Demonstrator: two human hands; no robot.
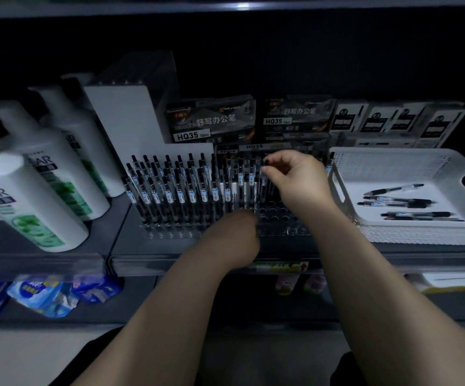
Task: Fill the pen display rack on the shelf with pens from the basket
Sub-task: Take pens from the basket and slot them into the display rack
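While your left hand (234,235) sits nearest you, at the front edge of the rack (281,218), its fingers are turned away from you and lost in the dim light. You cannot tell whether they grip anything or merely rest there. Just past those hidden fingers, the rack is a clear block on the shelf (170,264). The holes right ahead of them, and those under your right wrist, hold nothing.

Farther in, your right hand (301,179) hangs above the rack. Its thumb and forefinger pinch the top of one pen (264,186), which stands upright, and the other fingers curl loosely behind the pinch. Whether its tip sits in a hole you cannot tell.

Left of that pinch, the racked pens (170,188) stand in close rows, tops up, filling that side. Right of your fingers, just beside the rack, sits the white basket (409,165), with a few loose pens (398,203) lying flat on its floor. Beyond your fingertips, boxes (211,118) marked HQ35 are stacked at the back. Far to the left of both hands stand white bottles (30,196).
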